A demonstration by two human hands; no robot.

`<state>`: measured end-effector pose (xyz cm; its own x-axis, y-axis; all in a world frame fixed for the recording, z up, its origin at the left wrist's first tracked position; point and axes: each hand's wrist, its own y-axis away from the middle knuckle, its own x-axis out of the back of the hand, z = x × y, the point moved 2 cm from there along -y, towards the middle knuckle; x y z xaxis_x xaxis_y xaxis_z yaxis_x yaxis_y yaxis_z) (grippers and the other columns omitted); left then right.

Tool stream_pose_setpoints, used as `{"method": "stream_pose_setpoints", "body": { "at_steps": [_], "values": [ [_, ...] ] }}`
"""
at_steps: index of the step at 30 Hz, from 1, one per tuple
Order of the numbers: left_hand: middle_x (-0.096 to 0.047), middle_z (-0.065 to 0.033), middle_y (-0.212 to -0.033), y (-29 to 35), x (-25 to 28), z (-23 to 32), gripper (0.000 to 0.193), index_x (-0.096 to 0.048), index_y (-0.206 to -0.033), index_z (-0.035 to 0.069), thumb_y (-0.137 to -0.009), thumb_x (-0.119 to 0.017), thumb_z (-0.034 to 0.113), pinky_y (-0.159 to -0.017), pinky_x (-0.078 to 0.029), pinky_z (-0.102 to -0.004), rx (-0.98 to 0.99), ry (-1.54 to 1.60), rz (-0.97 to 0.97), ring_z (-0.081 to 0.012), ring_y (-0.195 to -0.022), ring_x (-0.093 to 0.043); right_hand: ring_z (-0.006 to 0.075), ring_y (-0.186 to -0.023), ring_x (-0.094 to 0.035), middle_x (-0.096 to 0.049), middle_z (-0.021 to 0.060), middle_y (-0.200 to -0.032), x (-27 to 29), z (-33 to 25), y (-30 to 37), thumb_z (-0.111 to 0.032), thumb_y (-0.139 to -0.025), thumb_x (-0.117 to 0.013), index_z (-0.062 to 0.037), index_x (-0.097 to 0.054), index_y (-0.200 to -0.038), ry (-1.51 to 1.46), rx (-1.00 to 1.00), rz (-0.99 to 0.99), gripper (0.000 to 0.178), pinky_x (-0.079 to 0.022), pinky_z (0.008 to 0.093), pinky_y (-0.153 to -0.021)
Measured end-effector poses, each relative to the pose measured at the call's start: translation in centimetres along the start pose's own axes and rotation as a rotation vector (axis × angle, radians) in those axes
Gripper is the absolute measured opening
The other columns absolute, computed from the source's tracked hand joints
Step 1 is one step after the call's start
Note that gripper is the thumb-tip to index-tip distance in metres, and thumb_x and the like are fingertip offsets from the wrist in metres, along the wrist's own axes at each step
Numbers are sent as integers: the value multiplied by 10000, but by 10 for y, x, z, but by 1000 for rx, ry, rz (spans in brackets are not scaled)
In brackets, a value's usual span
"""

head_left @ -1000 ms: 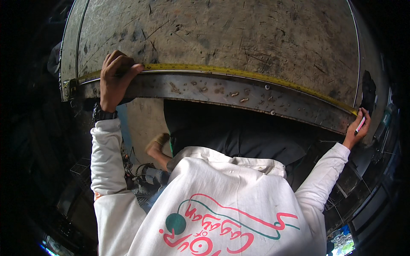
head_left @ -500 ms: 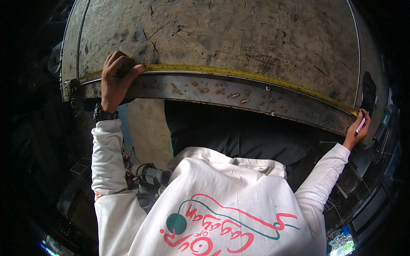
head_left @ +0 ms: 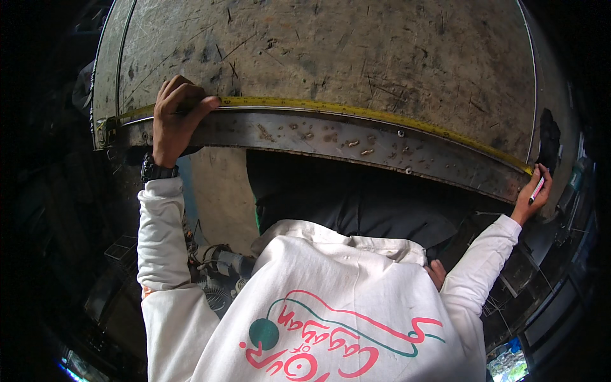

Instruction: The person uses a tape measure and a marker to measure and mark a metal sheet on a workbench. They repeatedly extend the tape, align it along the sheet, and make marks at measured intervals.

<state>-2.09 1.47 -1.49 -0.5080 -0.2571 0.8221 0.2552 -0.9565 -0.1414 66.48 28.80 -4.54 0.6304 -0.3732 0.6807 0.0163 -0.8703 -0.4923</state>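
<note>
A yellow tape measure blade (head_left: 356, 111) runs along the front edge of the workbench, just above a scuffed steel strip (head_left: 299, 135) with rusty marks. Its case (head_left: 107, 132) rests at the bench's left corner. My left hand (head_left: 176, 118) is closed over the blade near the case, its thumb pressed along the tape and its fingers curled. At the far right end, my right hand (head_left: 533, 194) pinches the end of the blade by the bench corner. A slim marker (head_left: 537, 190), pink and white with a dark tip, is also held in those fingers.
The worn workbench top (head_left: 331, 51) is scratched and stained. Beyond its right edge lie a black cloth-like piece (head_left: 548, 137) and a teal power tool (head_left: 575, 181). Below left is a machine with wires (head_left: 229, 262). Two screw heads stand out of the steel strip.
Both hands keep their places on the tape. The view has shifted very slightly. A patch of bare skin now shows between my shirt and right sleeve.
</note>
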Motion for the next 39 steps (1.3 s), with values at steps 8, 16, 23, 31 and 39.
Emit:
{"method": "stream_pose_setpoints", "body": {
  "at_steps": [8,16,23,31,39],
  "values": [
    [-588,-71,-831,0,-1,0,296,-685,-849,23,-785,-859,253,-792,-451,-367,-29,-49,12,-250,-833,-554,197,-1063,-656,-724,95,-1104,-1,2,-1,-163,-1015,-635,0,-696,-1123,-19,-19,-8,204,-484,337,-989],
    [-588,-79,-834,2,-2,2,270,-668,-841,18,-779,-849,209,-803,-444,-372,-52,-37,18,-267,-843,-557,199,-1054,-651,-720,88,-1080,-1,-5,-2,-135,-995,-658,1,-698,-1101,-22,42,-12,178,-469,341,-1008],
    [-645,-98,-1007,-1,7,-5,281,-704,-980,44,-795,-842,204,-899,-450,-391,-18,-94,49,-283,-1013,-589,196,-1056,-651,-711,87,-1092,-3,4,2,-120,-998,-646,-22,-687,-1131,-96,54,12,171,-483,337,-991],
    [-687,-164,-1193,107,-94,190,374,-713,-1147,5,-952,-637,314,-1000,-451,-440,-111,893,-643,-352,-1149,-605,351,-948,-670,-678,156,-1009,-14,-53,0,16,-817,-508,-89,-679,-1057,-43,145,-57,313,-534,401,-885],
    [-656,-151,-1239,111,-158,198,262,-747,-1114,62,-928,-685,236,-1065,-401,-414,-71,888,-1035,-323,-1193,-576,343,-919,-663,-660,149,-935,-15,-45,13,15,-903,-612,-61,-672,-1002,-68,136,78,138,-522,392,-842]
  ]
}}
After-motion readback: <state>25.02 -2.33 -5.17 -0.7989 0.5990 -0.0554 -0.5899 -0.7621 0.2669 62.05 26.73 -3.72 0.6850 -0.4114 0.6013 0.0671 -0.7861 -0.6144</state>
